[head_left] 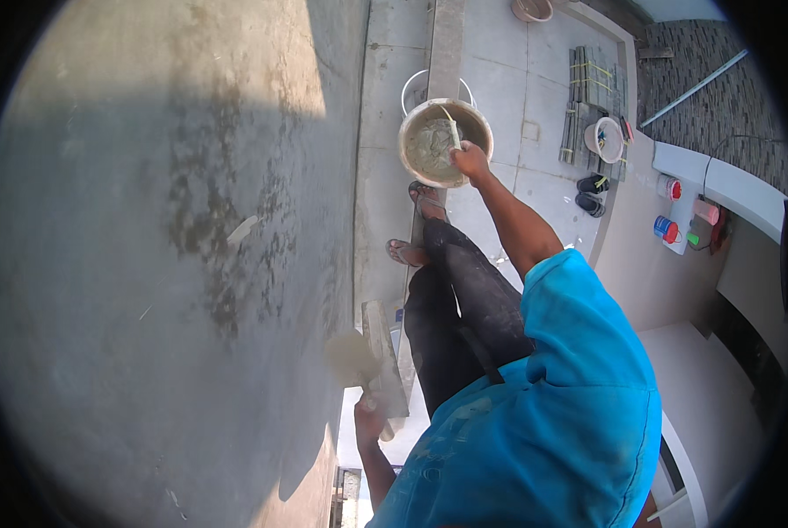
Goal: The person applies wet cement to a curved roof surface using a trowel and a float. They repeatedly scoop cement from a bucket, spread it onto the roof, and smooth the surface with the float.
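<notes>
My right hand (pixel 470 160) is closed round a slim pale tool (pixel 454 133) over the bucket (pixel 403 145). Its kind is not clear, and part of it is covered by my fingers. Thick grey-green putty (pixel 431 145) fills the lower part of the bucket, whose white handle hangs over the far side. Down by my left side, my left hand (pixel 369 419) grips a wide flat plastering blade (pixel 382 348) close to the wall. A hazy smudge blurs part of that blade and the fingers.
A grey plastered wall (pixel 148 264) with damp patches rises at my left. My sandalled feet (pixel 427 204) stand by a long plank (pixel 447 44). Rightward lie tied strips (pixel 579 79), a white tub (pixel 604 139), dark shoes (pixel 591 204) and small paint pots (pixel 666 229).
</notes>
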The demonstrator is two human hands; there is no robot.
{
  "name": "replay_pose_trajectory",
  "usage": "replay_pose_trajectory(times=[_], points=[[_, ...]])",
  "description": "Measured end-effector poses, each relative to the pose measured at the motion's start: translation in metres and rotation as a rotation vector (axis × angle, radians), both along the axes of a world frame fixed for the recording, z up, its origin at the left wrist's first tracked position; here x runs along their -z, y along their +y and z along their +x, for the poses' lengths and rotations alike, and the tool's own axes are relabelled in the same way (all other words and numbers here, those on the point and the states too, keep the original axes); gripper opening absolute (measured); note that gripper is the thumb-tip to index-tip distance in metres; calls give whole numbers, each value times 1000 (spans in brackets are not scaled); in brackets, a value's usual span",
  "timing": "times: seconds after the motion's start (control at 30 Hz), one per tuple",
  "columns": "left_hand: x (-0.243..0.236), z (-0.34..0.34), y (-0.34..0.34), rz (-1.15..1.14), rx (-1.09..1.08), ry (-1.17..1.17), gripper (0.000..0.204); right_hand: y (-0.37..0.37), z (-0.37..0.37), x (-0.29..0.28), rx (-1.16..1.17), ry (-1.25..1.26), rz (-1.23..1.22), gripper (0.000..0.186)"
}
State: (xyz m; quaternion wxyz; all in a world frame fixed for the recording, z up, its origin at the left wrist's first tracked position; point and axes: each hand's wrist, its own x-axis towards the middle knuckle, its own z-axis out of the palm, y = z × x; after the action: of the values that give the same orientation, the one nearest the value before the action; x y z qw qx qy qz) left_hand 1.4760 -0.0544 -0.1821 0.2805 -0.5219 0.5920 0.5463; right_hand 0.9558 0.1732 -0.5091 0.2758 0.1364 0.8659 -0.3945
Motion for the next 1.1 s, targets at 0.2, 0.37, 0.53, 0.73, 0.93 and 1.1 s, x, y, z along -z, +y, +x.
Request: replay_pose_trajectory(times=[0.2,0.37,0.53,0.73,0.93,1.1], points=[[77,-113,-15,38,242,-21,11,17,9,53,-39,-37,18,35],[152,-179,-21,201,297,-65,16,56,-2,61,37,-272,-295,33],[204,-229,-8,288,91,90,22,110,-28,66,-15,235,297,44],[249,-285,23,362,-183,367,13,38,66,-34,122,130,-30,11],[255,-319,49,330,-155,364,9,-41,118,-73,-50,-197,-229,29],[266,-322,80,-83,-26,484,31,-50,130,-98,-98,-194,-307,38]])
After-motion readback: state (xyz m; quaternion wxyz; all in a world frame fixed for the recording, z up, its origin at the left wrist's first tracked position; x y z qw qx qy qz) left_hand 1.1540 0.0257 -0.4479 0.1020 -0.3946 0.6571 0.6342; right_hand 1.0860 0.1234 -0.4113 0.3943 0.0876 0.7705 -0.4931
